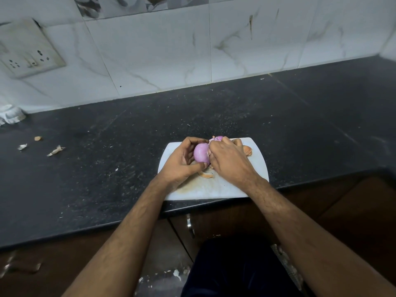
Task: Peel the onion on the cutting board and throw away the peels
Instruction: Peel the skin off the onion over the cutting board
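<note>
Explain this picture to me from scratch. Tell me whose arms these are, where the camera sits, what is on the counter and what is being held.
There is no machine here: a person wears a wide-angle camera on the head, so you look down along their own bare arms. The left hand grips a purple onion, already mostly bare. The right hand pinches at its far end, pulling skin away. Both work over a white cutting board on a dark counter. Orange-brown peels lie loose on the board. Small scraps sit on the counter to the left. Behind is a tiled wall with a switch plate.
</note>
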